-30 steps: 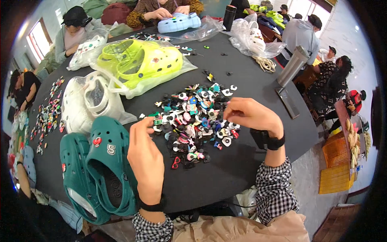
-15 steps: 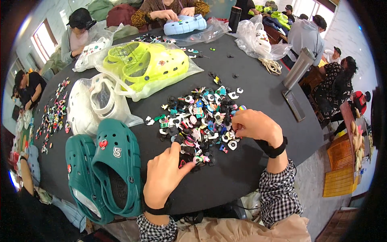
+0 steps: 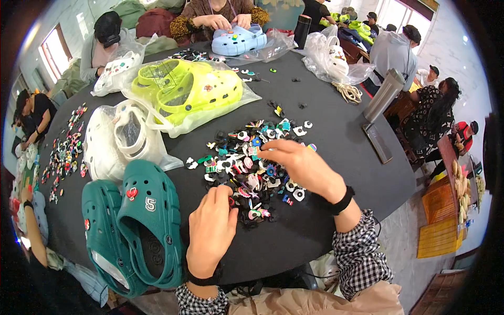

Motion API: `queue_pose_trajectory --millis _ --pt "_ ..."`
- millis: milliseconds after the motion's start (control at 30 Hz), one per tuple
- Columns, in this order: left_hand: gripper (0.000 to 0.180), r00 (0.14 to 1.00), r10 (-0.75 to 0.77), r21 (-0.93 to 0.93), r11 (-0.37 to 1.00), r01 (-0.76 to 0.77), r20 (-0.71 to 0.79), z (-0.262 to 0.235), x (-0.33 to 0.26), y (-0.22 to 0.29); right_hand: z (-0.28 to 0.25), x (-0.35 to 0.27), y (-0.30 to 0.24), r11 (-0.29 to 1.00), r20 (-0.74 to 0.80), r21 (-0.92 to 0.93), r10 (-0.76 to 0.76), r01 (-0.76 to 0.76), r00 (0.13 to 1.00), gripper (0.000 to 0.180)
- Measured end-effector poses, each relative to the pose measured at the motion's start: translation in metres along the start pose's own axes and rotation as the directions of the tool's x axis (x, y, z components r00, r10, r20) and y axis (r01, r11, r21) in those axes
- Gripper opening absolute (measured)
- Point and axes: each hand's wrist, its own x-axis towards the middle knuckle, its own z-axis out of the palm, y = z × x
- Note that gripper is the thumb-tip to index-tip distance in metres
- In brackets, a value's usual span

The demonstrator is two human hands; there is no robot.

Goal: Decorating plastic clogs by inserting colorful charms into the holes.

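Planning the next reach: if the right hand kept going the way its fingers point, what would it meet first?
The right hand points left across the pile of shoe charms, so it would likely meet more charms first, then the bagged white clogs; depth is unclear.

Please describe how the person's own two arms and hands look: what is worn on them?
Both hands, left hand and right hand, are bare. Each wrist carries a black band. The forearms wear black-and-white checked shirt sleeves, rolled back from the wrists.
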Motion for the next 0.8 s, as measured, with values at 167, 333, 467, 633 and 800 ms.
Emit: queue_pose_trajectory --millis 167,333,467,633,800 --pt "0.038 0.990 -0.061 0.026 0.998 0.065 -0.127 0.006 0.006 0.001 -0.001 -0.005 -0.005 0.979 0.123 -0.200 0.067 -0.042 0.990 0.030" --pt "0.044 1.000 -0.012 -0.019 1.000 0.012 0.016 0.012 0.008 0.003 -0.019 -0.011 0.008 0.954 0.111 -0.227 0.225 -0.196 0.968 0.024" --pt "0.054 0.990 0.089 -0.011 0.996 -0.089 0.109 0.013 0.010 0.008 -0.027 -0.012 0.010 0.953 0.116 -0.204 0.251 -0.225 0.961 0.019" --pt "0.066 0.956 0.215 0.018 0.975 -0.223 0.198 0.012 0.009 0.008 -0.019 -0.008 0.014 0.968 -0.004 -0.157 0.195 -0.194 0.981 0.023" --pt "0.066 0.947 0.241 0.029 0.967 -0.253 0.214 0.014 0.007 0.005 0.001 0.010 -0.003 0.999 -0.034 0.049 0.023 -0.021 0.999 0.024"
